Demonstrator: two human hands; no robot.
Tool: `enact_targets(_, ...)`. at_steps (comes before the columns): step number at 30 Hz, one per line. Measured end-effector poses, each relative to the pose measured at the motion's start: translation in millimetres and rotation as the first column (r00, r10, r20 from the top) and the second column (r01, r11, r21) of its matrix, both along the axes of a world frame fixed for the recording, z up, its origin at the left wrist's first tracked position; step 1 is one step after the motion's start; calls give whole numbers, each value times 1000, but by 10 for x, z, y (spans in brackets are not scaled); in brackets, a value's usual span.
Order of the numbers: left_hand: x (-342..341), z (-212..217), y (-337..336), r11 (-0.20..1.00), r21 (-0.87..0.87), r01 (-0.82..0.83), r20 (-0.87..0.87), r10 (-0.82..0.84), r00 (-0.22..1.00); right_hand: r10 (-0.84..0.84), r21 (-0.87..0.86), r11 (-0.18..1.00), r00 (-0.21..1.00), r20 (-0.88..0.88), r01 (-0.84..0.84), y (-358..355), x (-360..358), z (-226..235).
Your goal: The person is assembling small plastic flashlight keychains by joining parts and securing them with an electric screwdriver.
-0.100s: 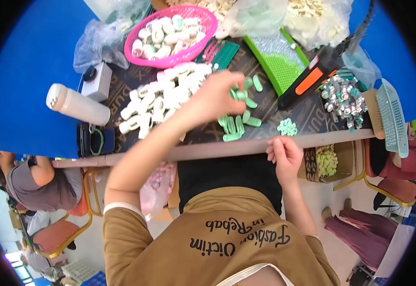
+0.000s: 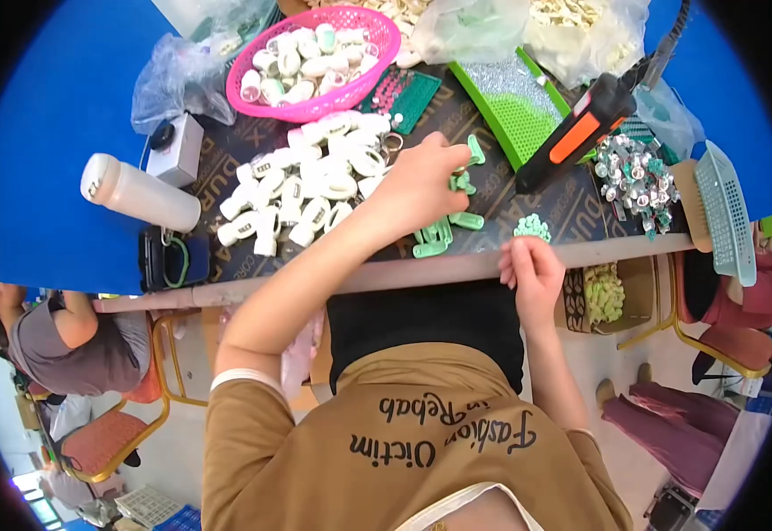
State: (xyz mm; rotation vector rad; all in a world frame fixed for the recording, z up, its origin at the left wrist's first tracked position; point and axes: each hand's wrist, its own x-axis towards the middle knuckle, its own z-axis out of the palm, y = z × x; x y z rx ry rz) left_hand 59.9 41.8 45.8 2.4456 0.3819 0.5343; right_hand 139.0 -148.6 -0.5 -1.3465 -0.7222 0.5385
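Note:
My left hand (image 2: 428, 181) reaches over the pile of light-green oval plastic pieces (image 2: 434, 237), palm down, thumb and index finger apart. Its index fingertip meets one green piece (image 2: 475, 149), and several more show between finger and thumb. The palm side is hidden. At the table's front edge, my right hand (image 2: 534, 273) has its fingers curled together; whatever they hold, if anything, is hidden. Just beyond those fingertips lies a small heap of pale-green buttons (image 2: 533, 227). Left of my left hand spreads a heap of white oval plastic casings (image 2: 293, 190).
A pink basket (image 2: 235, 88) of white casings stands behind the heap. A green tray (image 2: 518, 133) and a black-orange tool (image 2: 576, 133) lie to the right, near shiny small parts (image 2: 638, 181). A white bottle (image 2: 142, 193) and a white box (image 2: 176, 149) are left. People sit nearby.
My left hand has shifted right and slightly nearer, onto the farther green piece. My right hand has risen a little toward the small buttons. The whole view has shifted slightly.

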Motion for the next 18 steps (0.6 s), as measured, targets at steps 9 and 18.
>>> enact_targets(9, 84, -274, -259, 962, 239, -133, -96, 160, 982, 12, 22, 1000, 993, 116, -14, 55, -9, -103)
enact_targets(18, 40, -198, -259, 988, 136, -76, 83, 65, 994, 7, 60, 998, 995, 98, -13, 58, 20, -72)
